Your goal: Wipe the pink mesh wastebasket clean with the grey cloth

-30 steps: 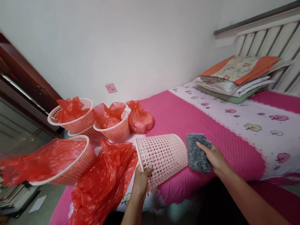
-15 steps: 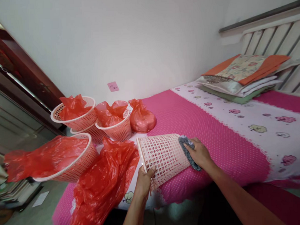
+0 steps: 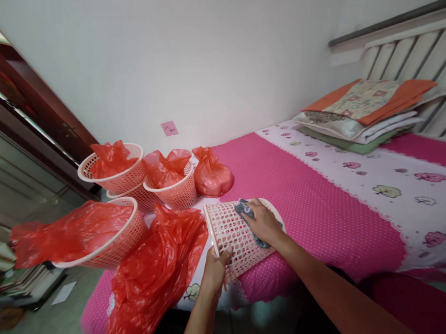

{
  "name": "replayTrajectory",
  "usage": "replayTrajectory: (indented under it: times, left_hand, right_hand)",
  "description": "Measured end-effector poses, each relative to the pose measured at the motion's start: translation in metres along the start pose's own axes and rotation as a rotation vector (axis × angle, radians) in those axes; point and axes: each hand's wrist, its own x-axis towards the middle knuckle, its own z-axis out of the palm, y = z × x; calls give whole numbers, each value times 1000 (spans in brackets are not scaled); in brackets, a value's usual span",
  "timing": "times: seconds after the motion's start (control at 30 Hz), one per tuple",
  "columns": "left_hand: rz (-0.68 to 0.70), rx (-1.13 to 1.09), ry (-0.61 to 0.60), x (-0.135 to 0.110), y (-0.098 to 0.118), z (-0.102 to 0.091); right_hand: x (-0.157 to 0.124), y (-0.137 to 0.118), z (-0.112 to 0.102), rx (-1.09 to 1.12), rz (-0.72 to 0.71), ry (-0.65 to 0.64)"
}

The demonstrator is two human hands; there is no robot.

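Observation:
A pale pink perforated plastic basket (image 3: 225,226) lies on its side on the bed, its rim toward the left. My left hand (image 3: 215,266) grips that rim at the lower left, thumb on the outer wall. Pressed against the basket's side is a grey-blue cloth (image 3: 243,209), held under my right hand (image 3: 263,222); part of the cloth is hidden by the fingers. Just left of the basket, a crumpled red plastic bag (image 3: 157,268) spreads over the bed's edge.
Several pink baskets with red bags in them, among them one basket (image 3: 137,225) at the front left, stand on the left. A bulging red bag (image 3: 213,179) sits by the wall (image 3: 240,63). Folded bedding (image 3: 368,111) is stacked at the right on the pink bedspread (image 3: 321,217).
My right hand has slid the cloth leftward along the basket's side, from near its base to the middle. My left hand keeps its hold on the rim.

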Motion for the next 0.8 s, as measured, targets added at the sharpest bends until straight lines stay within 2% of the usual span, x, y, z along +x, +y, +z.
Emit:
replayTrajectory:
  times: [0.17, 0.37, 0.57, 0.8]
  left_hand:
    - [1, -9, 12, -1, 2, 1]
    - [-7, 47, -14, -3, 1, 0]
    - [22, 68, -56, -3, 3, 0]
    - [13, 116, -41, -5, 4, 0]
  right_hand:
    - [6, -35, 10, 11, -55, -81]
    - [12, -61, 17, 15, -189, -164]
    - [2, -71, 18, 24, -335, -201]
    - [-26, -73, 9, 40, -336, -262]
